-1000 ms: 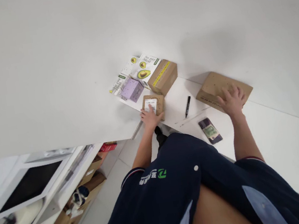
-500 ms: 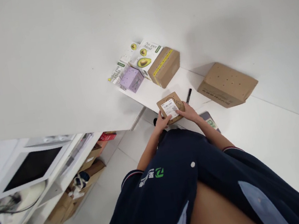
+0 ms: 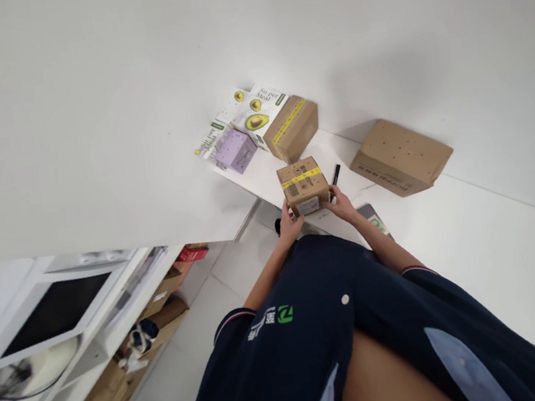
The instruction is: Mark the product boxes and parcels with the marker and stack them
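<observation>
Between my two hands is a small brown cardboard box (image 3: pixel 303 180) with yellow tape across its top and a white label on the side facing me. My left hand (image 3: pixel 291 222) closes on its near left corner. At the near right edge, my right hand (image 3: pixel 341 204) grips the same box. A black marker (image 3: pixel 336 175) lies on the white table just beyond my right hand. Behind the held box stand a lilac box (image 3: pixel 236 151) and a brown box with yellow tape (image 3: pixel 293 128).
White boxes with avocado pictures (image 3: pixel 257 113) adjoin the lilac box. To the right rests a larger brown carton (image 3: pixel 401 155). A dark flat item with a green patch (image 3: pixel 375 219) lies by my right forearm. At left is a white shelf unit (image 3: pixel 93 350) holding cartons and cables.
The held box has turned in my hands: its labelled face, on top before, now faces me, and the taped face is up. The view has shifted slightly.
</observation>
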Available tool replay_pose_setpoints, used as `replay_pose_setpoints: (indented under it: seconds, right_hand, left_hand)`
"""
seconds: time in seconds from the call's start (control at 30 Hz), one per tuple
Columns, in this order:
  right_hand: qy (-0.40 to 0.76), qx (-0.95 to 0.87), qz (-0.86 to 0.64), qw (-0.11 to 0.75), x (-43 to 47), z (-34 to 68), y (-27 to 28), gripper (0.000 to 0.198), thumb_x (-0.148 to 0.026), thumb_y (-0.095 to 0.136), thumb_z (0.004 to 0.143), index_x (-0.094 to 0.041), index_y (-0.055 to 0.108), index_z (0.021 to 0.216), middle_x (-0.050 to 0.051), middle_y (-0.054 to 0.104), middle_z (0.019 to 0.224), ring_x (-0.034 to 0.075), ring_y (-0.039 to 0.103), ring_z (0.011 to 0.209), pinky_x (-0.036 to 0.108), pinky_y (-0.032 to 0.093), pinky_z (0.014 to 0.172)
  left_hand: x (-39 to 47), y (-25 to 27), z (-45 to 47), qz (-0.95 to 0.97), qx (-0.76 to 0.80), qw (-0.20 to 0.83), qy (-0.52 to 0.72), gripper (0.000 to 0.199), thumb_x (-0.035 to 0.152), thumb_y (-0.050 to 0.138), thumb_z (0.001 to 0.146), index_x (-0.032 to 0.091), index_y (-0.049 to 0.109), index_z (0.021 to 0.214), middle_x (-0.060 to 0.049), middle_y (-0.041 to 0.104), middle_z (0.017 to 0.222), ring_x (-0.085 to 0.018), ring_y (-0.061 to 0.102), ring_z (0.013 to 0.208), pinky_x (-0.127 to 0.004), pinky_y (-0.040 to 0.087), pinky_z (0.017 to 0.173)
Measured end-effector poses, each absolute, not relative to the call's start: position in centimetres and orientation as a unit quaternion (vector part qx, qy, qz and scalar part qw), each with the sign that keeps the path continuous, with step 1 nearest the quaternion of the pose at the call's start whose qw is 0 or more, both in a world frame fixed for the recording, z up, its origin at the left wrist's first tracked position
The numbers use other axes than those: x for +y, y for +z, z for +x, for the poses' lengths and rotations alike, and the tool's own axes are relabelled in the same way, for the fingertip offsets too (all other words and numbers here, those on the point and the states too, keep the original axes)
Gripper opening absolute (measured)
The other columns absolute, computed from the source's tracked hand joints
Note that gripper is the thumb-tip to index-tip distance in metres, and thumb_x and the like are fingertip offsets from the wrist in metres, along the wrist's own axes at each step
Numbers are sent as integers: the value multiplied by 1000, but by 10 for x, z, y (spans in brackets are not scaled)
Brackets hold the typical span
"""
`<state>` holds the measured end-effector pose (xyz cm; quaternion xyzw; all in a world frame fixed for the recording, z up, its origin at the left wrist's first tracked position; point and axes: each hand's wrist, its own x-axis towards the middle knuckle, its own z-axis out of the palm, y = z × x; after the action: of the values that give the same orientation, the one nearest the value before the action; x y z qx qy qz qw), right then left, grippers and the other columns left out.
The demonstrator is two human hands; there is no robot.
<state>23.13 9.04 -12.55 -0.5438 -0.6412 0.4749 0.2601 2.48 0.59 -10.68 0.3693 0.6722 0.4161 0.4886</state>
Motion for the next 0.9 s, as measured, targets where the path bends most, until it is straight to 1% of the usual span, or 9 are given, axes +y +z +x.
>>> replay_pose_setpoints:
  seconds: [0.07, 0.17, 0.27, 0.33, 0.4, 0.53, 0.6, 0.73, 0.9]
  right_hand:
    - [487, -624, -555, 257, 88, 234, -132, 56, -36, 62, 72, -23, 55, 127, 11, 66, 129, 31, 66, 111, 51, 55, 94]
    - [513, -589, -561, 274, 89, 237, -139, 55, -30, 58, 69, -24, 59, 124, 10, 67, 127, 27, 69, 100, 47, 58, 88]
    - [530, -571, -557, 287, 93, 241, -141, 52, -25, 54, 66, -23, 62, 118, 7, 71, 119, 23, 69, 93, 45, 56, 93]
    - [533, -568, -561, 280, 95, 242, -139, 50, -24, 52, 67, -22, 63, 116, 6, 72, 118, 22, 68, 95, 43, 55, 97]
    - [530, -566, -575, 263, 96, 242, -137, 48, -23, 49, 70, -20, 64, 116, 6, 72, 120, 21, 68, 99, 42, 54, 98]
    - [514, -576, -599, 214, 94, 242, -136, 42, -19, 50, 74, -19, 66, 113, 7, 73, 119, 21, 67, 106, 41, 53, 100]
    - [501, -578, -619, 179, 95, 243, -137, 38, -20, 51, 79, -18, 66, 114, 8, 74, 117, 21, 68, 105, 40, 53, 98]
    - [416, -572, -698, 115, 112, 245, -141, 36, -30, 53, 91, -15, 61, 123, 13, 75, 110, 25, 71, 102, 41, 53, 96]
    - [359, -573, -736, 41, 144, 234, -146, 55, -48, 62, 91, -9, 55, 130, 24, 71, 119, 34, 67, 115, 45, 52, 97]
  left_hand:
    - [1, -111, 28, 336, 682, 504, 411, 91, 25, 76, 75, 27, 34, 155, -14, 54, 148, -27, 62, 123, -44, 49, 105]
    - [-3, -109, 32, 310, 660, 536, 426, 89, 31, 78, 75, 25, 37, 153, -15, 54, 147, -25, 64, 117, -44, 50, 104]
    - [-1, -99, 33, 271, 653, 568, 421, 83, 44, 77, 78, 27, 41, 150, -14, 52, 150, -26, 61, 123, -40, 52, 98]
    - [3, -91, 30, 228, 673, 584, 393, 74, 56, 68, 85, 28, 43, 148, -14, 52, 150, -27, 60, 123, -37, 55, 90]
    - [9, -83, 28, 191, 693, 594, 361, 68, 66, 56, 90, 28, 45, 145, -14, 54, 147, -25, 63, 115, -34, 56, 80]
    - [18, -77, 25, 177, 719, 584, 334, 64, 68, 51, 93, 25, 49, 140, -13, 60, 138, -20, 66, 100, -28, 55, 70]
    - [20, -77, 25, 195, 727, 567, 335, 62, 63, 52, 94, 25, 46, 142, -12, 61, 137, -20, 66, 102, -28, 55, 72]
    - [22, -81, 23, 262, 735, 512, 359, 69, 54, 58, 94, 22, 36, 152, -15, 60, 140, -22, 65, 114, -33, 55, 88]
    - [24, -89, 21, 313, 726, 481, 379, 66, 47, 60, 96, 15, 39, 150, -17, 64, 134, -23, 65, 119, -35, 51, 101]
